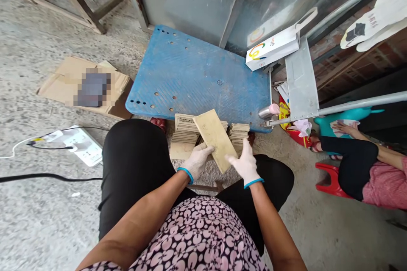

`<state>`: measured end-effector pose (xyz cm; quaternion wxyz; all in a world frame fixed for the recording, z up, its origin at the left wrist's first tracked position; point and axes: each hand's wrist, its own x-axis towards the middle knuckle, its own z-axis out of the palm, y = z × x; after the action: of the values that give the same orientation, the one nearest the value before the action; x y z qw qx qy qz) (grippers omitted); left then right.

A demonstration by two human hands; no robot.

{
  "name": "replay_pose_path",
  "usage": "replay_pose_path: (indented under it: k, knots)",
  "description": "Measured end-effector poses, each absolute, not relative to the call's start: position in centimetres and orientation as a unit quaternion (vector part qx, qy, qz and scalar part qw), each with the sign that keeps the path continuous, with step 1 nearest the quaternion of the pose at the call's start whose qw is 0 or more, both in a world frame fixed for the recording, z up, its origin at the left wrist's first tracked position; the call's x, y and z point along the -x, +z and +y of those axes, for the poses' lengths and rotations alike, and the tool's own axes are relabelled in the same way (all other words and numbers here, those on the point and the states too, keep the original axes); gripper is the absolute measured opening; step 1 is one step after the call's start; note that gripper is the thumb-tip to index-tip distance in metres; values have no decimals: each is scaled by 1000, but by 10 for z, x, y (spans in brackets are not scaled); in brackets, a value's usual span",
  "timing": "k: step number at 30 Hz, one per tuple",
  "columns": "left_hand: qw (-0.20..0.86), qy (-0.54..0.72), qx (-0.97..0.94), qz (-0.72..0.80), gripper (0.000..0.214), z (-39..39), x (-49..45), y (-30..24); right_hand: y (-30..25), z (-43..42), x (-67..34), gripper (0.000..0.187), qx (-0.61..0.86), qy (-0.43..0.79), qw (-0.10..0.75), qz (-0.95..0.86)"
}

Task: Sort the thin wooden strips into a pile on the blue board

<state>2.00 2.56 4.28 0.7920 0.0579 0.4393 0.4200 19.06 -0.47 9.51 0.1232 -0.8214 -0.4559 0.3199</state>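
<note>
One pale rectangular board (214,135) slants in front of the person, above stacked boards (185,134) beside a blue platform (197,67). The white-gloved left hand (197,163) grasps its left edge, thumb on top; the right hand (248,164) has its thumb over the opposite edge, index finger extended away, so whether it grips cannot be told

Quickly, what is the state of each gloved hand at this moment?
Left hand: closed, holding the rectangular yellowish board, thumb on top.
Right hand: open, thumb at the board's edge; whether it presses cannot be told.
</note>
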Motion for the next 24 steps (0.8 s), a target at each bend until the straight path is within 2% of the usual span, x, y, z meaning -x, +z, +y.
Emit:
replay_pose_path:
  k: [2,5,14,17,20,24]
  knots:
    - [801,412,-58,430,40,23,-20,41,93,3,-172,121,785,330,55,-520]
    - [811,411,-58,412,40,20,-20,39,84,14,-148,126,756,345,14,-556]
    - [807,404,-117,415,43,24,-18,38,74,33,-142,127,741,394,27,-543]
    - [800,381,-150,438,38,24,-15,45,75,35,-144,125,747,416,27,-517]
    - [794,359,-202,446,34,27,-10,63,71,39,-149,112,739,465,69,-483]
    - [789,340,-285,426,38,43,-5,96,67,54,-156,71,674,596,220,-378]
